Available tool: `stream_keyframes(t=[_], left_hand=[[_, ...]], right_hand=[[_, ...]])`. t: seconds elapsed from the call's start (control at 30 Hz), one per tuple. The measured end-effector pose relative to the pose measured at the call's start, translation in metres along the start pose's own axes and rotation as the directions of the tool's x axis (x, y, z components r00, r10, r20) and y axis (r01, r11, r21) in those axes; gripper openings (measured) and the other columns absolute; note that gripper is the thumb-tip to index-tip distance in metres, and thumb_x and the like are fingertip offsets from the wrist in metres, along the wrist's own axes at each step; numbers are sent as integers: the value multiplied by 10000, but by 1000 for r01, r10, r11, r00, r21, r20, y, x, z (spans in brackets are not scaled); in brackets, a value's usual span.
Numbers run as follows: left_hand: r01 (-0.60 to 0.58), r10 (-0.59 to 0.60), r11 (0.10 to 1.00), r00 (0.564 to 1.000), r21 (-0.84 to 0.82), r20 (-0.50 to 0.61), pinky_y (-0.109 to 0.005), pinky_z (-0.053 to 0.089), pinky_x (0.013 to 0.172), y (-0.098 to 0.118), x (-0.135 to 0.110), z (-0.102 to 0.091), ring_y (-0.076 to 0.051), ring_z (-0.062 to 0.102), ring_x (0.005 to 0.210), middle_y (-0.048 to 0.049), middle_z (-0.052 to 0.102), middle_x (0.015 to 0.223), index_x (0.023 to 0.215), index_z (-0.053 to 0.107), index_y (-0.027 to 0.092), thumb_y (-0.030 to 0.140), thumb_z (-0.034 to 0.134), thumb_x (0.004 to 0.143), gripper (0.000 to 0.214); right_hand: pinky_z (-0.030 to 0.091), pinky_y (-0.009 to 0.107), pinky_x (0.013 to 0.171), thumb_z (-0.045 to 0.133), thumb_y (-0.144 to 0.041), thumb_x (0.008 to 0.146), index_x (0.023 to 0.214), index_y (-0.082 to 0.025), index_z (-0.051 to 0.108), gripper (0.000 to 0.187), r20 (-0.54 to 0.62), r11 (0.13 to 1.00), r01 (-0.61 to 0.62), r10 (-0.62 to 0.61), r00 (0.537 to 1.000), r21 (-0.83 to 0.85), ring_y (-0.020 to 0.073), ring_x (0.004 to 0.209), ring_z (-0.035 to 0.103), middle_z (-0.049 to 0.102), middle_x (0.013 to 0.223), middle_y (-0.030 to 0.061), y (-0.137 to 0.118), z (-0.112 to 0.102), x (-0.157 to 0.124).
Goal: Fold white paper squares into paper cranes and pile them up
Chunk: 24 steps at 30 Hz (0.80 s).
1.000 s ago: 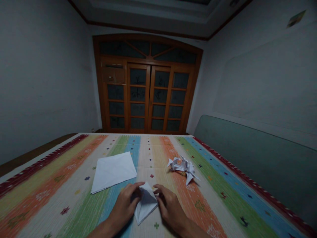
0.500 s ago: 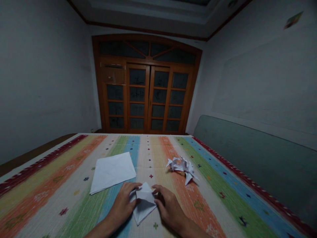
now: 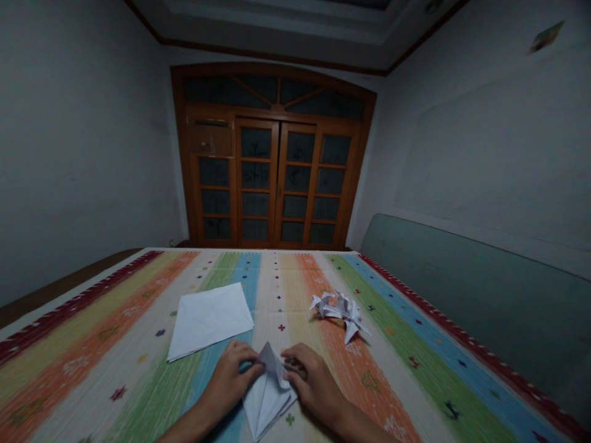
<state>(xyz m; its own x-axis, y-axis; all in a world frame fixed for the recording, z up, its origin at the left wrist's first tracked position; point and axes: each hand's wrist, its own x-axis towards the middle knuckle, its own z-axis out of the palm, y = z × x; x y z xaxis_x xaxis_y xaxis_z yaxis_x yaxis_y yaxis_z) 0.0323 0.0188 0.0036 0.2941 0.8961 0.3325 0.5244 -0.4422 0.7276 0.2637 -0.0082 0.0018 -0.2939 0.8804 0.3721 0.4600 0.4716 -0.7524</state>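
A partly folded sheet of white paper (image 3: 266,403) lies at the near middle of the table, one flap raised toward its far end. On its left edge, my left hand (image 3: 236,376) pinches the paper between thumb and fingers. My right hand (image 3: 314,381) grips the raised flap's right side, thumb and forefinger closed on it. Ahead and to the left is a stack of white paper sheets (image 3: 212,320). Several folded white paper figures (image 3: 340,312) sit together ahead of my right hand.
A striped, patterned cloth (image 3: 281,283) covers the table. Beyond its far edge stand wooden doors with glass panes (image 3: 277,178). A pale green panel like a seat back (image 3: 462,277) runs along the right side, by the wall.
The folded paper has shifted slightly toward me. Its upper flap has been lifted and opened, showing inner folds, while both hands stay in nearly the same spots.
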Motion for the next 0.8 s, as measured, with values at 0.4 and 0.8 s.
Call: stream_keyframes(t=[0.4, 0.8], left_hand=[[33, -34, 999, 999, 29, 10, -354, 456, 809, 7, -2, 2, -290, 649, 886, -64, 756, 788, 706, 801, 208, 303, 721, 832, 177], [68, -69, 996, 997, 53, 35, -350, 470, 816, 7, -2, 3, -277, 645, 880, -65, 724, 835, 782, 819, 203, 275, 694, 817, 148]], right_hand=[[483, 330, 864, 636, -52, 882, 891, -169, 685, 127, 26, 984, 47, -43, 999, -172, 238, 959, 645, 696, 966, 78, 9, 6, 1], [479, 356, 884, 776, -86, 814, 951, -192, 624, 231, 84, 927, 38, -7, 996, -372, 260, 1018, 608, 656, 1058, 69, -6, 8, -3]])
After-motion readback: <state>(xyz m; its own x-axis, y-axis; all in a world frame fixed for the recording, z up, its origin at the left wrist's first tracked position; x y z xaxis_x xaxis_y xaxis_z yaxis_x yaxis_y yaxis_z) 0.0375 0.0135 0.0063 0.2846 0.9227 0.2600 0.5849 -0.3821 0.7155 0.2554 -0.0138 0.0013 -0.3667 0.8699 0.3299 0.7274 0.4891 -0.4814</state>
